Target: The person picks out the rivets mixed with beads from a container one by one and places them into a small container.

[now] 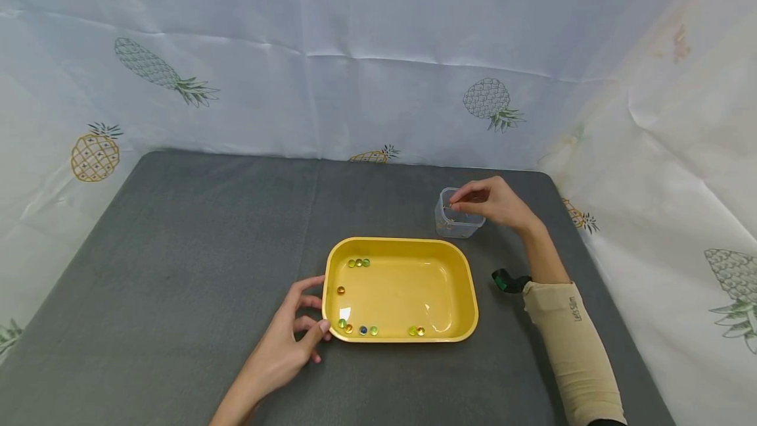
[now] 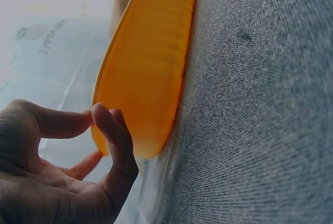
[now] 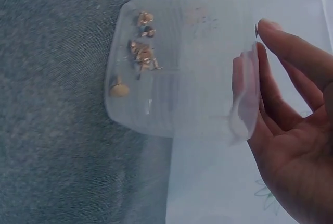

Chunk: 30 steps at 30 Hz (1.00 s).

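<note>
My left hand (image 1: 284,344) holds the left end of a shallow yellow tray (image 1: 399,339), thumb at the near corner and fingers along the rim. Small glass marbles (image 1: 359,263) in green, amber and blue lie in the tray near its edges. Over a clear plastic container (image 1: 458,229) behind the tray's right end, my right hand (image 1: 497,201) pinches a small thumbtack (image 3: 256,31) between thumb and fingertips, at rim height. Several gold-coloured thumbtacks (image 3: 143,54) rest on the container's bottom in the right wrist view.
A grey cloth (image 1: 177,268) covers the table. Beside the right forearm is a black and green piece (image 1: 508,281) at the sleeve's cuff. A pineapple-print curtain (image 1: 355,18) hangs behind and at both sides of the table.
</note>
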Available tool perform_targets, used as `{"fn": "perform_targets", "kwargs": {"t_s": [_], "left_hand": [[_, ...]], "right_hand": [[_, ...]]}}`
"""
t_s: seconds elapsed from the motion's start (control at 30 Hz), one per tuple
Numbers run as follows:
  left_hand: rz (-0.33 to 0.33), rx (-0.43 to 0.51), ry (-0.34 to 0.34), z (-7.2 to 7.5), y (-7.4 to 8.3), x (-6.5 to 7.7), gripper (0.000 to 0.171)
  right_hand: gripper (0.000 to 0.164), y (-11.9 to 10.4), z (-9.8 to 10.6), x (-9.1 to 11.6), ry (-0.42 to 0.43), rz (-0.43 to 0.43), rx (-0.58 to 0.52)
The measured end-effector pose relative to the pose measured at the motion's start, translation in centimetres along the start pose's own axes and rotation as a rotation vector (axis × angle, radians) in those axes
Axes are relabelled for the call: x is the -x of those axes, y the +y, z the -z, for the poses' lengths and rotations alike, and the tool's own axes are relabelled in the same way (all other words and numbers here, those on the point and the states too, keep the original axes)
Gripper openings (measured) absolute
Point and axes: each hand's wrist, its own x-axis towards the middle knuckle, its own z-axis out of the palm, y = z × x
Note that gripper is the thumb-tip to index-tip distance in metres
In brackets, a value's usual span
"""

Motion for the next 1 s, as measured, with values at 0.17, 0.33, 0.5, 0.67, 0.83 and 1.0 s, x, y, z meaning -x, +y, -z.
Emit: {"fn": "perform_targets", "kwargs": {"t_s": [0.17,0.33,0.5,0.67,0.83,1.0], "left_hand": [[0.000,-0.002,-0.006,0.1,0.0,0.0,0.069],[-0.003,-0.010,-0.010,0.2,0.1,0.0,0.070],[0.011,-0.018,-0.004,0.2,0.1,0.0,0.070],[0.028,-0.030,0.009,0.2,0.1,0.0,0.071],[0.023,-0.047,0.006,0.3,0.2,0.0,0.070],[0.015,-0.064,-0.005,0.5,0.3,-0.1,0.069]], "right_hand": [[0.019,1.9,0.0,-0.4,0.008,0.010,0.027],[0.019,2.2,-0.2,-0.5,0.006,0.013,0.036],[0.019,1.4,-0.4,-0.4,0.004,-0.004,0.042],[0.019,-0.1,-0.6,-0.1,0.000,-0.024,0.044],[0.020,-0.8,-0.7,0.1,0.005,-0.030,0.041],[0.020,-0.9,-0.7,0.2,0.010,-0.020,0.044]]}}
